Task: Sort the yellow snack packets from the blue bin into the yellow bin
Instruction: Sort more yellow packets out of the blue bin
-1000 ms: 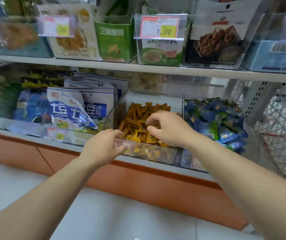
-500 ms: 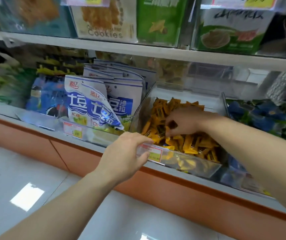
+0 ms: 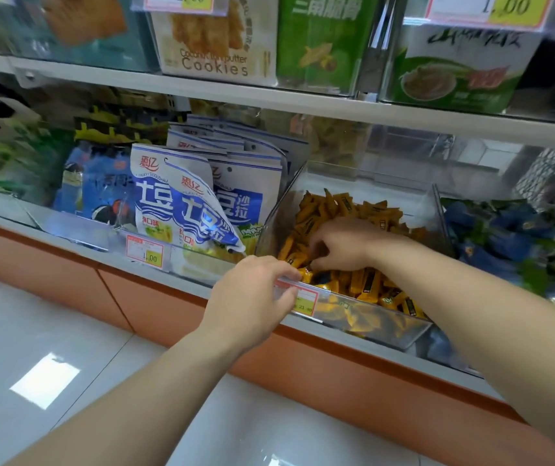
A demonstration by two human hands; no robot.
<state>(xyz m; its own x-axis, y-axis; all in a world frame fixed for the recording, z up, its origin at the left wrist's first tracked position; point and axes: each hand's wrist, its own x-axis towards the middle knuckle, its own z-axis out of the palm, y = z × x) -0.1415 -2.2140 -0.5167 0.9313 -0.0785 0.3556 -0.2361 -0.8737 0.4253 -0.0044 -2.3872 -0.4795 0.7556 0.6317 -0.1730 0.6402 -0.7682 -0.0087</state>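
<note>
We are standing at a shop's lower shelf (image 3: 77,237), reaching both bare arms into the yellow bin (image 3: 282,210), a clear tub that is sitting on the shelf edge. Our left hand (image 3: 255,294) is gripping the tub's front rim, with the fingers hooking over the top edge and the thumb pressing beside the red-bordered price tag (image 3: 304,302). Our right hand (image 3: 343,243) is reaching down inside the tub, with its fingers curling tightly and pinching at the yellow snack packets (image 3: 370,284) near the front of the heap. We cannot tell how many packets the hand is holding. The heap is filling the tub from front to back. Just to the right, blue packets (image 3: 504,237) are lying piled in the neighbouring bin. To the left, white-and-blue pouches (image 3: 182,203) are leaning upright behind a second price tag (image 3: 148,252). Above, a cookie box (image 3: 215,38) and a green box (image 3: 319,38) are standing side by side on the upper shelf (image 3: 269,95).
</note>
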